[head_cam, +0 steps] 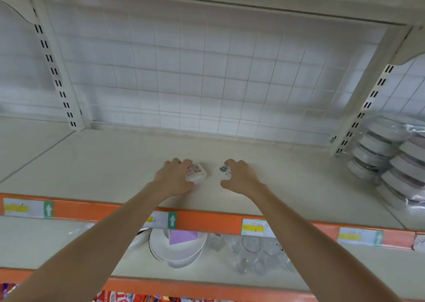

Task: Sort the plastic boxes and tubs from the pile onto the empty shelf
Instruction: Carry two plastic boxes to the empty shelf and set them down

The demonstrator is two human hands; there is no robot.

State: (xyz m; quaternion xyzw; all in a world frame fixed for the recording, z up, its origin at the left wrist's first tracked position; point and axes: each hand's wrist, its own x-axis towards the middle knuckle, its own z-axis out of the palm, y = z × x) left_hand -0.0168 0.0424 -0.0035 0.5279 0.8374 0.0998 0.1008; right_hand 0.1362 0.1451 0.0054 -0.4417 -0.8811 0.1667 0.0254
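On shelf [92, 163]: L hand [174, 179] grips box [198, 173], R hand [241, 178] tub [225, 170]; wrapped tubs [379, 154] right.

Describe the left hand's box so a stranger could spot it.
Find the cream shelf above the orange rail. Near its front middle, the left hand grips a small white box. Its label is pinkish; the other box, in the right hand, has a dark one.

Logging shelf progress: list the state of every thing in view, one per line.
left hand: grips left box
left box: resting on shelf, gripped
right hand: fingers curled over right box
right box: on shelf, partly covered
wrapped tubs: stacked, far right
plates: stacked, shelf below
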